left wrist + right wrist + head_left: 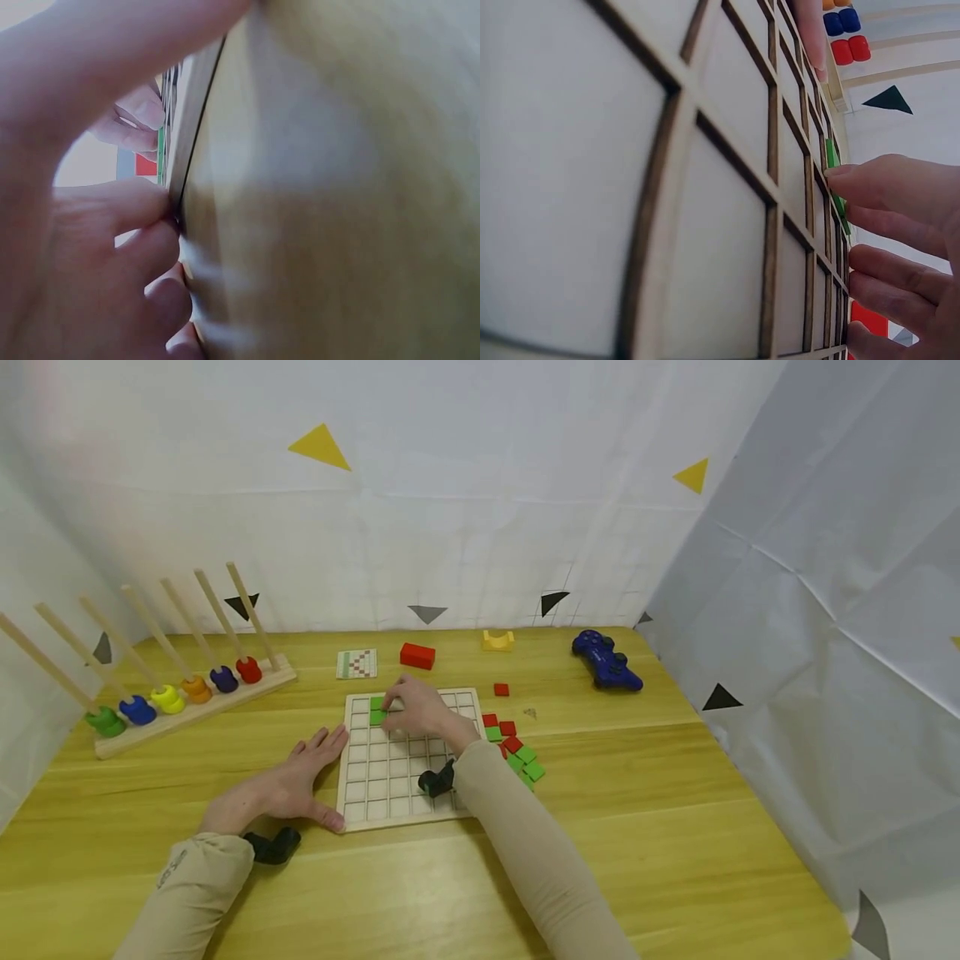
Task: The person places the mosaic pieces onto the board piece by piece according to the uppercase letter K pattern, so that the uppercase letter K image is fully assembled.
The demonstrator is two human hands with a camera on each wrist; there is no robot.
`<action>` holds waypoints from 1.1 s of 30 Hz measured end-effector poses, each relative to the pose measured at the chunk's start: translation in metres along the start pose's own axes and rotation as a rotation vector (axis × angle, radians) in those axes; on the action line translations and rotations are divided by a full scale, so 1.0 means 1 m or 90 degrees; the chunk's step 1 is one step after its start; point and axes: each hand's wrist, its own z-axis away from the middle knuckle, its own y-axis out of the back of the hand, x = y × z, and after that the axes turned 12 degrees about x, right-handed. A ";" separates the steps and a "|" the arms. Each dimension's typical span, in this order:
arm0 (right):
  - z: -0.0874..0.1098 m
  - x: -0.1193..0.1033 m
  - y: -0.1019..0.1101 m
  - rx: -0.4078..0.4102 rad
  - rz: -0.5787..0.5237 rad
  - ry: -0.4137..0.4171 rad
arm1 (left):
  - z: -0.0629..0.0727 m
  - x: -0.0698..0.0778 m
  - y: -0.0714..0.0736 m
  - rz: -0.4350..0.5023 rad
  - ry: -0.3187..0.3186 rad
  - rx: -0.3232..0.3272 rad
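Green tile [377,718] is being pinched by the curled right hand [422,706] at eleven o'clock on the grid board [378,769], whose nine-o'clock edge is being touched by the spread left hand [296,785].

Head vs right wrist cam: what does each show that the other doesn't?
Head only: the blue game controller, pattern card, yellow block and loose red and green tiles beside the board.

Right wrist only: no extra object I can make out, just a close, low look at the dark side faces of the grid ridges.

Both: grid board, right hand with fingers at the green tiles on it, left hand (mostly cropped in right wrist), red block, bead rack (partial in right wrist).
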 end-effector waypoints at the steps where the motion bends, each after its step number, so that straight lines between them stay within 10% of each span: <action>1: 0.000 0.000 0.000 -0.001 0.002 0.001 | 0.000 0.000 0.000 -0.001 0.002 0.000; 14: 0.002 0.005 0.008 -0.009 -0.050 0.004 | 0.002 -0.002 -0.001 0.004 -0.019 0.018; 33: 0.059 0.068 0.099 -0.015 -0.147 0.052 | 0.001 -0.003 -0.003 0.007 -0.018 0.020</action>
